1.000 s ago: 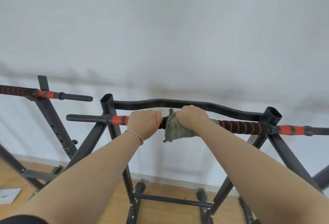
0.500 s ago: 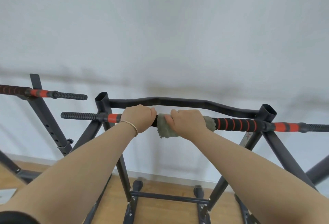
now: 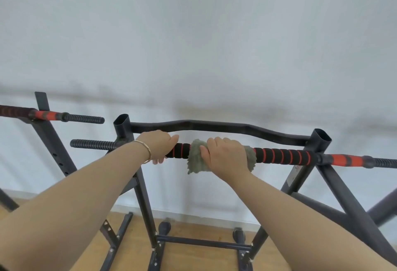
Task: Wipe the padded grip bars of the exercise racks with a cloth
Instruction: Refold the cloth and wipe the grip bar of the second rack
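A padded grip bar [image 3: 283, 155], black foam with red rings, runs across the top of a black exercise rack [image 3: 320, 141]. My right hand [image 3: 225, 155] clasps a grey-green cloth [image 3: 194, 159] wrapped around the bar near its middle. My left hand [image 3: 160, 145] grips the same bar at its left end, close to the left post. A short stretch of bare foam shows between the two hands. A gold bracelet sits on my left wrist.
A curved black crossbar [image 3: 214, 126] runs just behind the grip bar. A second rack with its own padded bar [image 3: 49, 115] stands at the left. Black legs and a floor crossbar [image 3: 204, 242] rest on the wooden floor, against a white wall.
My right hand has slid the cloth rightward along the bar, away from the left hand. A strip of foam between the hands is now uncovered. The left hand holds its place.
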